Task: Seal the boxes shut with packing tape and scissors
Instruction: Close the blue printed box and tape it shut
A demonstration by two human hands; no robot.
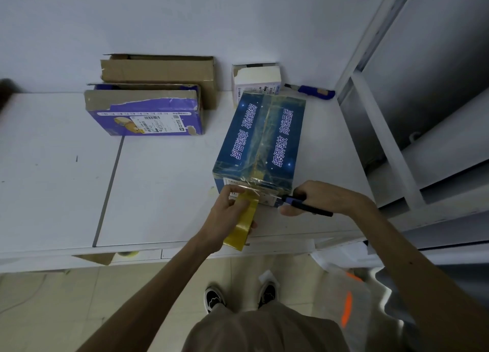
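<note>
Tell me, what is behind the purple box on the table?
A brown cardboard box stands behind the purple box, against the wall, its top flaps open. Its lower front is covered by the purple box, and its inside cannot be seen.

A plain pale wall [185, 20] rises behind the far edge of a white desk [53, 193], whose top is two panels meeting at a dark seam [109, 190] that runs from near to far on the left. Below the desk's near edge, the floor [79, 298] is laid with pale beige tiles. On the right stands a white metal frame [391, 150] with deep shadow behind its bars, while soft, even light falls on wall and desk.
</note>
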